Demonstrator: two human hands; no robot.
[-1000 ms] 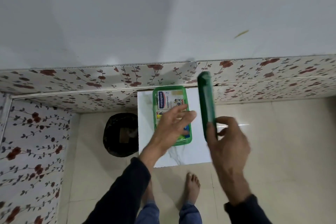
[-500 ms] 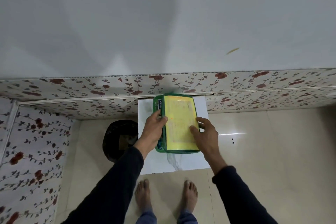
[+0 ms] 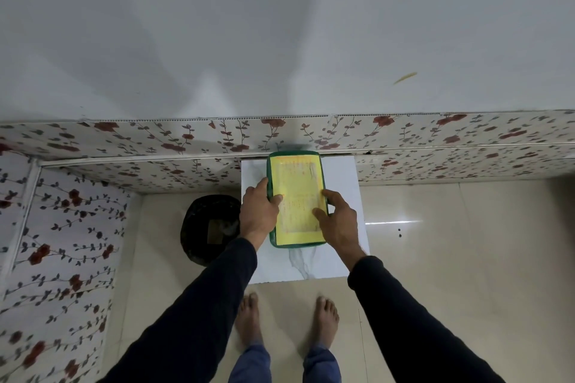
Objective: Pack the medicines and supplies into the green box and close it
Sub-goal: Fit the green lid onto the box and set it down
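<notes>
The green box (image 3: 295, 246) lies on a small white marble-patterned table (image 3: 342, 183), its long side running away from me. Its lid (image 3: 295, 177), green-rimmed with a yellow printed label, lies flat over the box and hides everything inside. My left hand (image 3: 259, 214) grips the lid's left edge, thumb on top and fingers wrapped around the side. My right hand (image 3: 337, 219) rests on the lid's right edge with fingers spread over the label. Both hands press on the near half of the lid.
A round black bin (image 3: 210, 228) stands on the floor just left of the table. Flower-patterned wall panels (image 3: 155, 146) run behind the table and along the left. My bare feet (image 3: 286, 317) stand on cream floor tiles at the table's near edge.
A second ago my right hand held the lid upright beside the open box. It has since been laid over the box, and both hands now sit on its edges.
</notes>
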